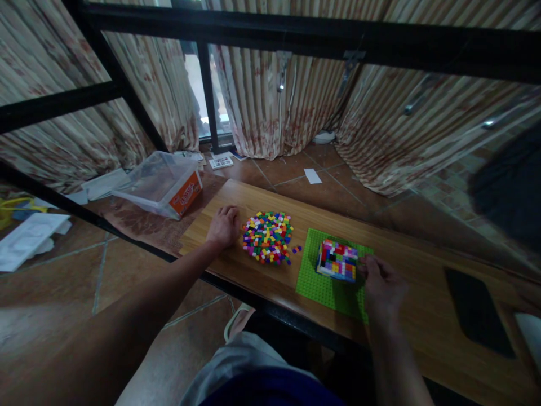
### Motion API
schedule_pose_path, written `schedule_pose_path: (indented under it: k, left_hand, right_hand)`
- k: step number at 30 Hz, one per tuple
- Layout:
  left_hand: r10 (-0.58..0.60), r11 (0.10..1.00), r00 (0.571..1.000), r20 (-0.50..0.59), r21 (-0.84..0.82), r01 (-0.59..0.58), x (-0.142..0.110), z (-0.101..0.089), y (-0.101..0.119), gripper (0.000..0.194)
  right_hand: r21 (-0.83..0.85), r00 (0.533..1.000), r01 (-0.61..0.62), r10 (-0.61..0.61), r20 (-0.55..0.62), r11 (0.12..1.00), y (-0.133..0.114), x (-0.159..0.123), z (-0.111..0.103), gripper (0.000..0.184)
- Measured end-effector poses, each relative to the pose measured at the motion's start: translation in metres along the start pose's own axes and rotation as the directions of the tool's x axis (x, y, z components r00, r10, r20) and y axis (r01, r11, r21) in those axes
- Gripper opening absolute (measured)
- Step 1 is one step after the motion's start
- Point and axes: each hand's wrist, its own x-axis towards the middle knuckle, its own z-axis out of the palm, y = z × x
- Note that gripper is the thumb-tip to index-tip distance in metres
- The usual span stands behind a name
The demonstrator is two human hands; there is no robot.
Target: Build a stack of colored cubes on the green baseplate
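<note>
A pile of small multicoloured toy bricks (pixel 267 237) lies on the wooden tabletop, with a few loose ones at its right side. My left hand (pixel 225 226) rests on the wood just left of the pile, its fingers curled in; their inner side is hidden. To the right, a block built of coloured bricks (pixel 337 260) sits on a green studded baseplate (pixel 310 282). My right hand (pixel 384 285) is at the right side of this block, thumb and fingers pinched together close to its edge. Whatever lies between those fingertips is too small to tell.
The narrow wooden table (pixel 270 293) has a dark flat rectangular object (pixel 478 310) at its right. Beyond its left end, a clear plastic bin (pixel 156 180) with an orange label stands on the floor. A black metal frame (pixel 270 25) crosses in front of striped curtains (pixel 262 107).
</note>
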Motion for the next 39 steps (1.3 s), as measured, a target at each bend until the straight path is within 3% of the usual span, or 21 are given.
schedule_pose_path:
  k: [3,6,10,13,19,23,31,35,39]
  left_hand:
    - [0.001,1.0,1.0,0.001,0.015,-0.001,0.0,-0.001,0.001,0.029]
    - [-0.007,1.0,1.0,0.006,0.021,0.007,0.0,-0.002,0.002,0.029]
    - [-0.013,1.0,1.0,0.01,0.005,0.013,-0.001,-0.001,0.002,0.027]
    - [-0.006,1.0,1.0,0.006,0.01,0.006,-0.001,0.0,0.001,0.028]
    - [0.006,1.0,1.0,0.005,0.023,-0.006,-0.001,0.001,0.0,0.027]
    - [0.004,1.0,1.0,0.003,0.017,-0.004,-0.002,0.001,0.001,0.026]
    - [0.01,1.0,1.0,-0.014,0.012,-0.01,-0.002,0.001,0.002,0.026]
    - [0.008,1.0,1.0,-0.005,0.029,-0.007,-0.002,0.001,0.001,0.025]
    - [0.012,0.999,1.0,-0.01,0.037,-0.011,-0.001,0.002,0.0,0.026]
  right_hand:
    - [-0.048,0.993,0.115,-0.115,-0.001,0.992,-0.021,-0.018,0.006,0.039]
    - [-0.067,0.968,0.236,-0.228,0.11,0.97,-0.042,-0.039,0.017,0.036]
    - [-0.066,0.848,0.432,-0.38,0.371,0.899,-0.052,-0.067,0.036,0.027]
    - [-0.076,0.752,0.513,-0.405,0.52,0.855,-0.048,-0.083,0.051,0.025]
    - [-0.152,0.669,0.597,-0.384,0.637,0.788,-0.042,-0.094,0.073,0.025]
    - [-0.229,0.651,0.645,-0.368,0.664,0.729,-0.035,-0.095,0.075,0.026]
    - [-0.303,0.662,0.666,-0.354,0.661,0.681,-0.027,-0.097,0.078,0.028]
    - [-0.305,0.661,0.664,-0.344,0.667,0.683,-0.029,-0.096,0.082,0.029]
    - [-0.229,0.677,0.628,-0.377,0.631,0.744,-0.029,-0.096,0.078,0.029]
